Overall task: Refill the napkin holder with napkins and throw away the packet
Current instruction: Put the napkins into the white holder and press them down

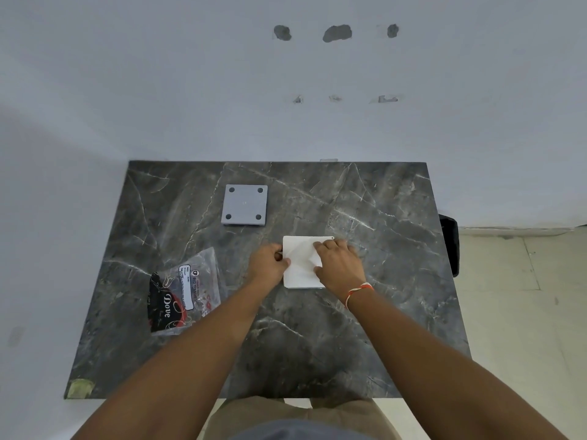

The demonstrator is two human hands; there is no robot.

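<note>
The napkin stack [300,265] lies on the marble worktop [381,312]. The left hand [268,262] pinches its left edge, and the right hand [340,265] curls its fingers [319,246] over its right side. The packet [182,293] lies to the left, and the grey square holder [244,204] sits behind.

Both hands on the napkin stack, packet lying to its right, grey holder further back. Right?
No. Head view shows the packet left of the napkin stack, not right. Left hand and right hand are on the stack; grey holder further back.

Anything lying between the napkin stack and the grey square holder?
No. In the head view, only bare marble tabletop separates the napkin stack from the grey holder; the packet lies off to the left.
</note>
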